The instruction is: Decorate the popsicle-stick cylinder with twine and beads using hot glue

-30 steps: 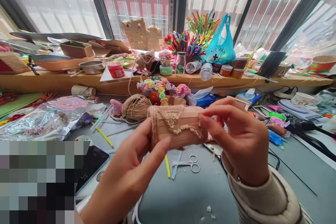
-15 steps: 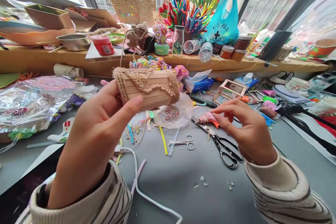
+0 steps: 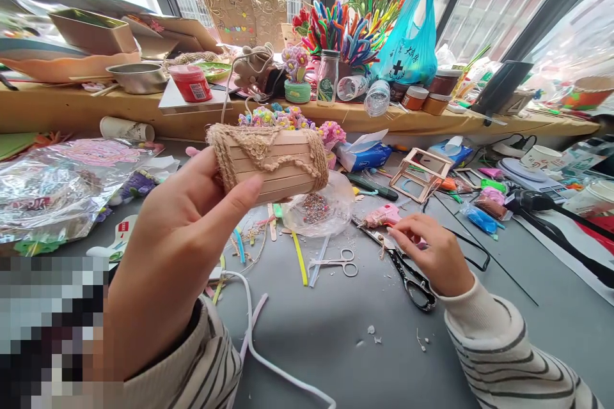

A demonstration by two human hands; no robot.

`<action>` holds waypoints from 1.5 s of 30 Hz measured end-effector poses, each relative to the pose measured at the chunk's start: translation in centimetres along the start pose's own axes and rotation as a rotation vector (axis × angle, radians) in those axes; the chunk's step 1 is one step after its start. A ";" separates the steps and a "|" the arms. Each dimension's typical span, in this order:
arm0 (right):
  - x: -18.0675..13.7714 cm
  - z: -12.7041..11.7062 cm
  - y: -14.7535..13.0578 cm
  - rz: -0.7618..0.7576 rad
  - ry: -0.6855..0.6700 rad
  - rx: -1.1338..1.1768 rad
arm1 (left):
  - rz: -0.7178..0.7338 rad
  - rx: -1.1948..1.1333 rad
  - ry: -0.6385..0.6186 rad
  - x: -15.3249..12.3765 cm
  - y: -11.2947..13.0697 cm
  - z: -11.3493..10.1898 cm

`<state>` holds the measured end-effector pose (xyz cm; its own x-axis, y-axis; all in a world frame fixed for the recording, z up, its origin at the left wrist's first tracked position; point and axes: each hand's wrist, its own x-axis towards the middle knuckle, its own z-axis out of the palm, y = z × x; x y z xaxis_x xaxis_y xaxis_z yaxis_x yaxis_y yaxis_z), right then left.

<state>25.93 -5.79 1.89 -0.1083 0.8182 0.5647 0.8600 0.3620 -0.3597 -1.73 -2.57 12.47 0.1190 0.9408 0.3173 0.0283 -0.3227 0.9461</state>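
Observation:
My left hand (image 3: 177,236) is closed round a small barrel-shaped craft piece (image 3: 273,166) of pale wooden strips. Twine binds both its ends, and a braided cord lies in waves across its front. The thumb presses on the near side. Low over the table, my right hand (image 3: 429,252) has bent fingers, with thumb and forefinger slightly apart. It is at a pink glue gun (image 3: 384,215), partly hidden behind the fingers; contact is hard to make out. Beneath this hand lie large black-handled scissors (image 3: 415,284). Small silver scissors (image 3: 336,262) rest to the left.
A clear dish of beads (image 3: 330,204) stands behind the craft piece. A white cable (image 3: 268,358) runs across the front. Wooden frames (image 3: 419,176) and glasses (image 3: 480,259) are at right, a plastic-wrapped bundle (image 3: 62,192) at left. Jars and pipe cleaners (image 3: 340,32) crowd the back ledge.
My right hand has moved down and slightly left at the pink glue gun. More of the glasses and wooden frames shows. My left hand keeps holding the craft piece in nearly the same place.

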 end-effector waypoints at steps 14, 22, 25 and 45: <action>-0.8 -1.8 2.4 -0.031 -0.542 -0.003 | -0.002 0.020 0.027 0.2 -0.1 -0.3; -4.8 -4.0 1.1 0.056 -0.877 0.044 | 0.005 0.034 0.025 0.1 0.0 -0.4; -6.2 -4.0 1.0 0.146 -0.897 0.089 | 0.009 0.026 0.030 0.0 0.0 -0.5; -6.2 -0.4 -0.5 0.074 -0.819 0.066 | 0.034 0.066 0.032 0.3 -0.3 -0.7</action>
<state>26.38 -11.21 -1.13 -0.4041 0.8981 -0.1735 0.8506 0.2992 -0.4323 -2.37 -2.09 12.36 0.0889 0.9316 0.3525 0.0907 -0.3601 0.9285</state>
